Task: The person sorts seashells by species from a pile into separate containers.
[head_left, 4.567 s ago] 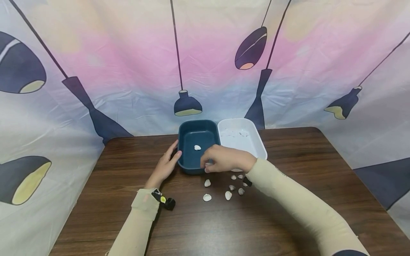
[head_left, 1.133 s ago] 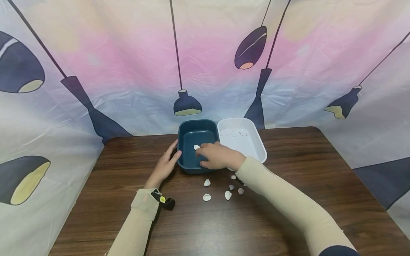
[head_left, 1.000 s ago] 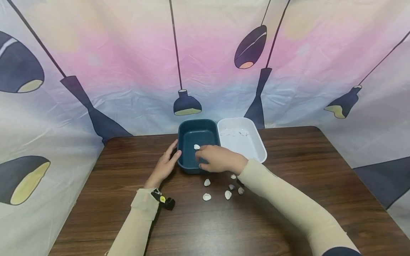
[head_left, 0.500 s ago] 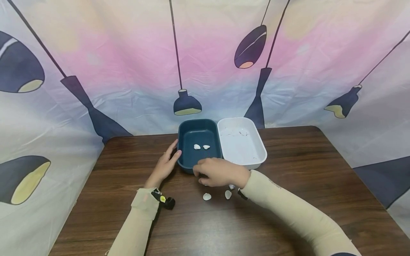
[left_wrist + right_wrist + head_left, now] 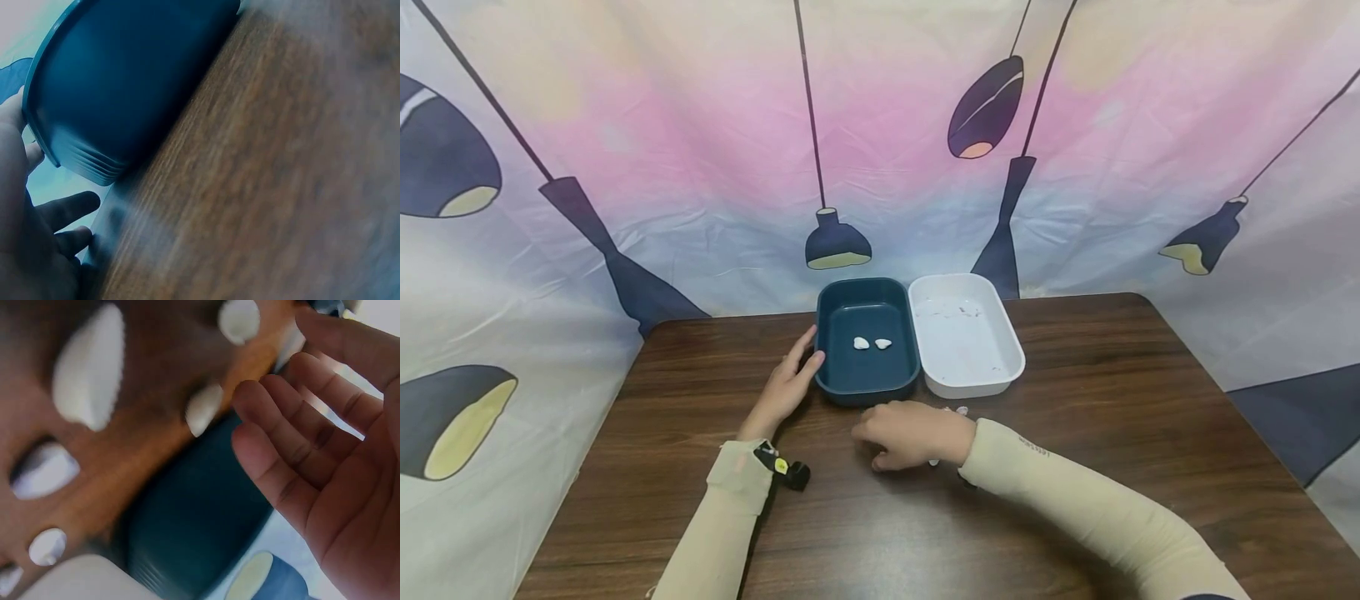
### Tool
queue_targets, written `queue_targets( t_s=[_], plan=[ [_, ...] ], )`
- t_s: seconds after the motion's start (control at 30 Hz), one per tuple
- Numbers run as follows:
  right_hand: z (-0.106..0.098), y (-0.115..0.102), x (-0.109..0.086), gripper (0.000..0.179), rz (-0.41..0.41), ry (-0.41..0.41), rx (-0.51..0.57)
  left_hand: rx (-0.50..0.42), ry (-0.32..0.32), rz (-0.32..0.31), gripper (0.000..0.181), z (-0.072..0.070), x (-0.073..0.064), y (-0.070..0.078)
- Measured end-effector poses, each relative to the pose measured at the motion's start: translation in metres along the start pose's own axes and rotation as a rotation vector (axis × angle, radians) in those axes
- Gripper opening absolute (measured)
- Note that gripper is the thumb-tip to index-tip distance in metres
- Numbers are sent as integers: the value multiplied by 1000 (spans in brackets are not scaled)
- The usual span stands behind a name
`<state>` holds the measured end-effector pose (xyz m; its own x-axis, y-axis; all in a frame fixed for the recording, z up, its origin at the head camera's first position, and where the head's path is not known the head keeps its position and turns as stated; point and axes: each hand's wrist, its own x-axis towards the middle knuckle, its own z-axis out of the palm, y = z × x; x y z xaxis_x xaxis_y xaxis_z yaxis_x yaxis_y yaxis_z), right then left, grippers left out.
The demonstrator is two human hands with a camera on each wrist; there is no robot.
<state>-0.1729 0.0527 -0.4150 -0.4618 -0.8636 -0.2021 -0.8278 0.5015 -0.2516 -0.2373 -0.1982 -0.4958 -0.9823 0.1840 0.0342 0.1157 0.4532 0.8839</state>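
Note:
Two white seashells (image 5: 861,343) lie side by side in the dark teal tray (image 5: 867,395). My left hand (image 5: 780,392) rests against the tray's left side, fingers fairly straight; the left wrist view shows part of that hand (image 5: 31,231) at the rim. Over the table just in front of the tray hovers my right hand (image 5: 913,433). In the right wrist view this hand (image 5: 337,450) has loosely bent fingers with nothing between them. Several loose shells (image 5: 92,369) lie on the wood around it there; in the head view the hand and wrist hide most of them.
A white tray (image 5: 967,390) with small dark specks inside stands against the teal tray's right side. Both sit near the back of the brown wooden table (image 5: 1075,375). A printed cloth (image 5: 722,150) with lamp pictures hangs behind.
A second shell now lies in the teal tray, released by my right hand. That hand has since come back over the tray's front edge to the loose shells. My left hand stays put.

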Motion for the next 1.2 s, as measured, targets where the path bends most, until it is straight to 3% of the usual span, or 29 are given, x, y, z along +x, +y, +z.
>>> queue_targets(
  t_s=[0.17,0.63,0.93,1.2],
  plan=[
    [11,-1,1,28,-10,-31,-17,-5,-5,-6,69,0,1,-1],
    [20,-3,1,14,-65,-1,-93,8,-3,-2,69,0,0,0],
    [19,-6,2,15,-71,13,-102,8,-3,-4,69,-1,0,-1],
    [2,-5,1,14,-88,29,-28,-3,-6,-6,69,-1,0,-2]
  ],
)
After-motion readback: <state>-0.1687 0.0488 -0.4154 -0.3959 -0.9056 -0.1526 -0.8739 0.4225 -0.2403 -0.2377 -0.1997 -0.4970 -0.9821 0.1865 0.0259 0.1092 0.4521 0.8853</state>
